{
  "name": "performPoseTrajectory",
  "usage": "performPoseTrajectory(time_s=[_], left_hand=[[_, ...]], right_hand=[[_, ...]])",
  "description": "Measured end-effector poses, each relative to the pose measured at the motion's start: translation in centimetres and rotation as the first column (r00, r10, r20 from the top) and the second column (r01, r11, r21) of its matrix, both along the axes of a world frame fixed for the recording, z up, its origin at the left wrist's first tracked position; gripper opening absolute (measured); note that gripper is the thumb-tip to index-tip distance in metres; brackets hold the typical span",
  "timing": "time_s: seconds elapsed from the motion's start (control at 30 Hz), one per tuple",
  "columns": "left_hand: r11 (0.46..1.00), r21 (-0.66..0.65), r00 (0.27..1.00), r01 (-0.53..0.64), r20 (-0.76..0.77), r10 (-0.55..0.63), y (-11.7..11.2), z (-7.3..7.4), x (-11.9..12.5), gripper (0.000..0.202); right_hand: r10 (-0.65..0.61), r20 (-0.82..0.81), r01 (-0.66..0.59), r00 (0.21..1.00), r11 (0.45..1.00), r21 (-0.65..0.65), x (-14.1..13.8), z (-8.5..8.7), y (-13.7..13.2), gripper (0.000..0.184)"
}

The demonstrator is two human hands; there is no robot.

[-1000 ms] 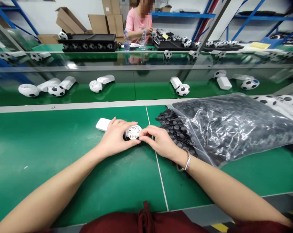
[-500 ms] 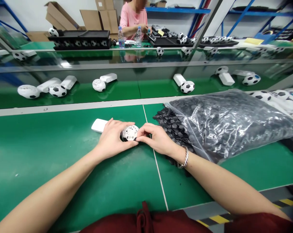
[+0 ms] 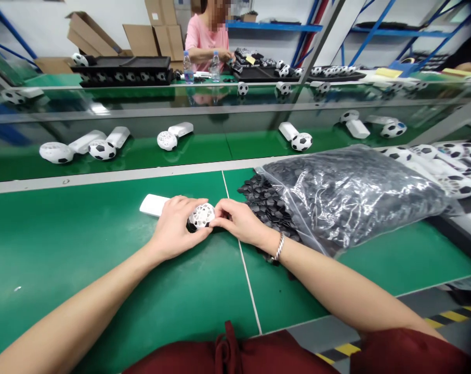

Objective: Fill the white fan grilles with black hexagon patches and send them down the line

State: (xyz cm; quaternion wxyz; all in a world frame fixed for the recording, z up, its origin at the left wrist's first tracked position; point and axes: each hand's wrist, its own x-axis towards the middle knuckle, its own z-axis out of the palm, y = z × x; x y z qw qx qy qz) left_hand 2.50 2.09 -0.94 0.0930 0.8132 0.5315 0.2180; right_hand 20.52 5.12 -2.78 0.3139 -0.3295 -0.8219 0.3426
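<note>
My left hand [image 3: 177, 226] is wrapped round a white openwork soccer ball [image 3: 203, 214] with some black patches low on its side. The white block-shaped body [image 3: 154, 205] joined to the ball sticks out to the left, beyond my fingers. At the ball's right edge, my right hand [image 3: 235, 221] has thumb and forefinger pinched together against it. What lies between those fingertips is too small to make out. Close by on the right, a heap of small black plastic patches [image 3: 264, 200] spills from a clear plastic bag [image 3: 360, 192].
Behind a white ledge, a green conveyor belt [image 3: 204, 150] carries several soccer-ball pieces with white bodies. More ball pieces [image 3: 454, 166] are piled at the right. Across the line a person in pink [image 3: 208, 39] works beside black trays [image 3: 122, 70] and two water bottles [image 3: 215, 67].
The view has shifted slightly. Both hands stay at the ball, which looks turned a little in my left hand. Pieces on the belt have moved slightly against its surroundings.
</note>
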Motion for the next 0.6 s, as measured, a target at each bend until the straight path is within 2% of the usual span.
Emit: performPoseTrajectory(time_s=[0.17,0.23,0.3,0.37,0.43,0.53,0.6], left_hand=[[1.000,0.001,1.000,0.021,0.010,-0.021,0.1,-0.1,-0.4,0.047],[0.999,-0.005,0.999,0.052,0.015,-0.052,0.2,-0.1,-0.6,0.048],[0.995,-0.022,0.995,0.102,0.015,-0.102,0.4,-0.1,-0.8,0.049],[0.988,-0.045,0.989,0.145,0.017,-0.144,0.6,0.1,-1.1,0.050],[0.982,-0.069,0.984,0.175,0.025,-0.174,0.9,0.3,-1.4,0.052],[0.972,-0.123,0.980,0.199,0.028,-0.197,0.7,0.6,-1.4,0.053],[0.975,-0.160,0.988,0.155,0.016,-0.154,0.2,0.6,-1.0,0.055]], right_hand=[[0.022,0.072,-0.023,0.997,1.000,0.010,0.1,0.6,1.0,0.018],[-0.061,0.195,0.047,0.979,0.996,0.074,0.8,0.9,2.2,0.015],[-0.252,0.391,0.165,0.885,0.956,0.242,1.8,1.1,3.6,0.014],[-0.395,0.533,0.209,0.749,0.903,0.375,2.6,1.0,4.6,0.014],[-0.422,0.595,0.191,0.684,0.890,0.413,3.0,0.8,5.1,0.015],[-0.405,0.632,0.143,0.661,0.894,0.424,3.0,0.4,4.9,0.019],[-0.410,0.641,0.132,0.649,0.890,0.436,2.8,0.3,4.8,0.021]])
